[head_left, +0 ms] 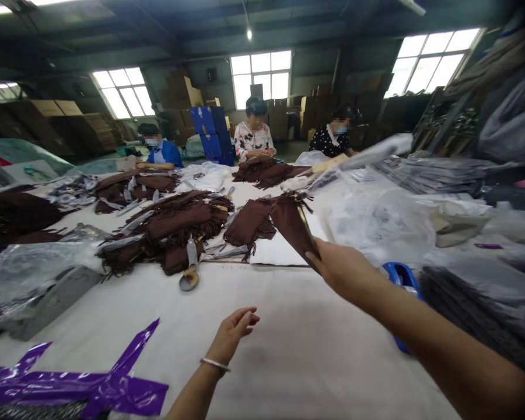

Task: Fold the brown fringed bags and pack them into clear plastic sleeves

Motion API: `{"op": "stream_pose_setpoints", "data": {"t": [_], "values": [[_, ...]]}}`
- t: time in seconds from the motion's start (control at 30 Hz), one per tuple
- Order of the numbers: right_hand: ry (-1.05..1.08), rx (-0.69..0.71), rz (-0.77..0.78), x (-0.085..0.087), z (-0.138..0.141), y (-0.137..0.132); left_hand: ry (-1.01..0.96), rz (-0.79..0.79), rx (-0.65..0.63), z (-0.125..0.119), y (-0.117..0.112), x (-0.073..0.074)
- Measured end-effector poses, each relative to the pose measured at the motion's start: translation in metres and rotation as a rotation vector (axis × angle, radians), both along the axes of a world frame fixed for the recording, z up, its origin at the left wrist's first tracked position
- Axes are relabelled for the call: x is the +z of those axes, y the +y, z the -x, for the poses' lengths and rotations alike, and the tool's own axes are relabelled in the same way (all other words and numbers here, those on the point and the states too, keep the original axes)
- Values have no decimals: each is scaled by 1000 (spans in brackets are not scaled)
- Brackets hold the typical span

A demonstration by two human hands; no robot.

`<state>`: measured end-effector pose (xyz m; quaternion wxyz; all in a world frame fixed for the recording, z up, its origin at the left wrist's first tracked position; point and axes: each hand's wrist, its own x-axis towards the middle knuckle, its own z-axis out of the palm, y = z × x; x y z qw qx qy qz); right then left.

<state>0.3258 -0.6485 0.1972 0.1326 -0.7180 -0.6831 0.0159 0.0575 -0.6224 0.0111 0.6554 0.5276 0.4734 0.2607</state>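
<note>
My right hand (339, 265) grips the edge of a brown fringed pouch (292, 224) with a brass zipper, lifted at a slant over the table. Beneath and beside it lie another brown fringed pouch (248, 221) and a white sheet (273, 251). My left hand (236, 332), with a bangle at the wrist, hovers over the bare front of the table (315, 350); it holds nothing and its fingers are slightly curled apart. To the left sits a heap of brown fringed pouches (179, 224) with grey straps, one strap ending near a round piece (188, 280).
A blue tape dispenser (400, 274) stands by my right forearm. Clear plastic bags (380, 224) and dark stacked pieces (468, 303) lie right. Purple tape (131, 388) is front left, near a grey bin (48, 303). Several people (254, 137) sit across the table.
</note>
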Motion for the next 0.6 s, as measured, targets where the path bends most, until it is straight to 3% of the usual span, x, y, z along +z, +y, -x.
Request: {"op": "stream_pose_setpoints", "data": {"t": [0.07,0.17,0.23,0.3,0.37,0.47,0.53,0.6], "values": [[-91,76,-96,-42,29,-9,32,54,-34,-1,-17,-17],[-155,189,-73,-137,69,-39,71,87,-198,0,-52,-32],[-104,279,75,-191,85,-65,74,97,-380,3,-76,-27],[-10,382,199,-218,86,-87,75,96,-541,4,-92,-10],[98,443,280,-215,76,-93,77,68,-589,2,-98,11],[201,388,197,-177,56,-73,80,-112,-466,-12,-89,34],[207,278,-1,-157,47,-52,170,-364,-370,-24,-75,36],[169,199,-173,-159,46,-36,409,-655,-296,-31,-58,22]]}}
